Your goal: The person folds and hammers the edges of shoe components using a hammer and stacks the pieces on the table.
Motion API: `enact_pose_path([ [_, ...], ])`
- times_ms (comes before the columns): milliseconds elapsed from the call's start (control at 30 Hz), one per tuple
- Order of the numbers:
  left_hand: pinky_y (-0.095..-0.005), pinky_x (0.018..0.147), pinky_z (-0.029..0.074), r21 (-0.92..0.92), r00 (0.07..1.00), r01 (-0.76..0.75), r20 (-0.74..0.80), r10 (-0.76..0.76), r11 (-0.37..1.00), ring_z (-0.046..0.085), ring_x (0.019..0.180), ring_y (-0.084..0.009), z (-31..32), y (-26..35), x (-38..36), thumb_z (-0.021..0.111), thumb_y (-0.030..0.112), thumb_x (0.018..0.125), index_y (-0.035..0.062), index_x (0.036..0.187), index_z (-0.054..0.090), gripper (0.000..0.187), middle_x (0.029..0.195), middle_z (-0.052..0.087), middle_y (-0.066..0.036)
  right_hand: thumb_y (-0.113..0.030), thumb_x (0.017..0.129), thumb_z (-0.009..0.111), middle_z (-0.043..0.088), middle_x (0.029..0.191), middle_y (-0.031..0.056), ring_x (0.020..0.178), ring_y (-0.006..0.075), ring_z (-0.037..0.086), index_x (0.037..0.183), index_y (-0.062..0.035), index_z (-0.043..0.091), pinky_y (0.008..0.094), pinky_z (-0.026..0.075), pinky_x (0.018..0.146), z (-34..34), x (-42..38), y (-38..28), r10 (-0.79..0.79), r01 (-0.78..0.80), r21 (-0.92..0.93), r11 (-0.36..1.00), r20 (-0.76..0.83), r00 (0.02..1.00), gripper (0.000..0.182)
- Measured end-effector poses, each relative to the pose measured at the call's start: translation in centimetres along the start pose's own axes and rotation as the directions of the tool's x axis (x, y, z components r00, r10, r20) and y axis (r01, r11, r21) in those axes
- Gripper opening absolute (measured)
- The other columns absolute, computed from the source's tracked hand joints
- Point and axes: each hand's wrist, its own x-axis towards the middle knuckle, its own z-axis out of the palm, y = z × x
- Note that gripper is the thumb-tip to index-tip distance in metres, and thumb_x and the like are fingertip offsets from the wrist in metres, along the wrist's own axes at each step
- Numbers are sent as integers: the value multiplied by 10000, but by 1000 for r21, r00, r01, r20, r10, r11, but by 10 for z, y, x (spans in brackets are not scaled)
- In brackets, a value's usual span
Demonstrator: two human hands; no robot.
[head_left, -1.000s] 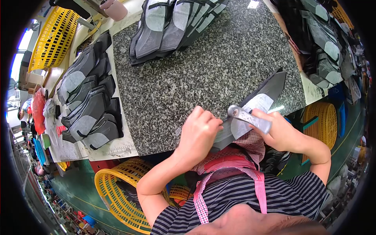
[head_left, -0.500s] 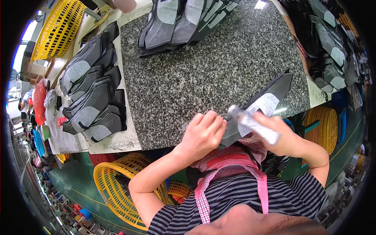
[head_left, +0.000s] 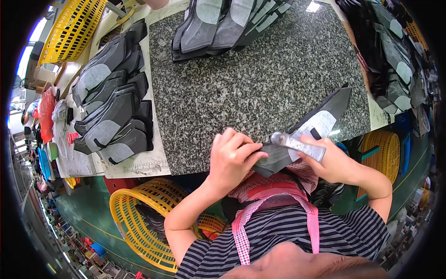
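Note:
A dark flat piece (head_left: 278,160) with a pale patch lies slantwise at the front edge of the speckled stone slab (head_left: 209,102). My left hand (head_left: 232,158) is at its left end, fingers bent, with thumb and forefinger closed on the edge. My right hand (head_left: 330,160) is wrapped round a metal hammer (head_left: 302,146), whose rounded head is over the piece. A small black strip (head_left: 315,133) shows on the pale patch. Stacked dark pieces (head_left: 204,35) sit at the slab's far edge.
More dark pieces with pale patches are piled on the left (head_left: 111,125) and at the right (head_left: 399,69). A yellow basket (head_left: 76,30) stands at the back left. Below the table edge are another yellow basket (head_left: 127,228) at left and one (head_left: 388,151) at right.
My left hand has loosened from a tight fist, with thumb and forefinger now extended toward the piece. The hammer has turned slightly. The whole view has shifted a little.

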Motion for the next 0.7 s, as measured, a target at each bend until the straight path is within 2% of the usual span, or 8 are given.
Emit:
enact_pose_path([
  [67,-364,700,388,-109,997,75,-17,-78,991,572,811,-195,8,2,-4,854,234,748,123,847,772,170,812,665,43,-34,918,586,625,746,264,766,504,646,1101,30,504,524,513,642,-5,-2,-8,-1,0,-8,1000,-61,998,211],
  [133,-364,695,384,-109,994,97,-33,-101,989,572,802,-193,11,8,-7,857,212,749,113,838,769,160,771,656,38,-64,940,604,625,751,258,768,496,648,1096,20,506,514,506,628,-2,-5,-11,-138,151,66,986,-170,976,203],
  [200,-362,691,381,-35,995,60,-72,-62,998,571,805,-192,12,12,-9,846,195,758,110,857,772,150,790,660,37,-71,938,622,627,752,250,769,486,651,1088,12,508,494,505,618,5,-4,-3,-164,179,97,979,-142,976,206],
  [267,-361,683,385,-6,998,13,-63,-13,1000,569,813,-199,11,14,-11,811,169,791,79,888,760,142,813,648,13,-65,927,641,629,769,233,775,478,655,1072,5,508,463,509,618,8,0,1,-83,82,-97,992,-9,997,208],
  [400,-358,655,416,203,995,-82,-41,92,976,575,792,-216,14,25,-16,776,147,806,42,989,744,214,868,640,-22,-91,934,649,629,771,253,781,478,658,1046,-5,492,505,506,628,3,0,-6,-117,125,71,990,-109,987,211],
  [500,-344,657,428,389,985,-171,84,150,905,583,810,-231,12,33,-16,717,110,798,-25,1011,722,252,879,629,-69,-89,941,634,628,774,263,785,484,655,1060,-4,481,521,503,630,12,3,2,-89,89,-71,993,16,996,211],
  [633,-302,622,380,460,976,-204,24,217,864,547,785,-193,16,33,-15,712,73,806,-31,896,694,139,791,575,-50,-110,961,608,622,737,272,753,485,645,1042,7,460,560,483,622,4,7,-7,-169,170,4,985,-97,981,205],
  [700,-339,666,463,414,983,-179,103,150,893,615,844,-232,14,36,-20,710,93,735,-35,1022,725,314,904,636,-74,-115,966,605,618,725,271,743,490,643,1032,8,460,563,485,623,9,9,-7,-135,134,-67,989,-15,991,201],
])
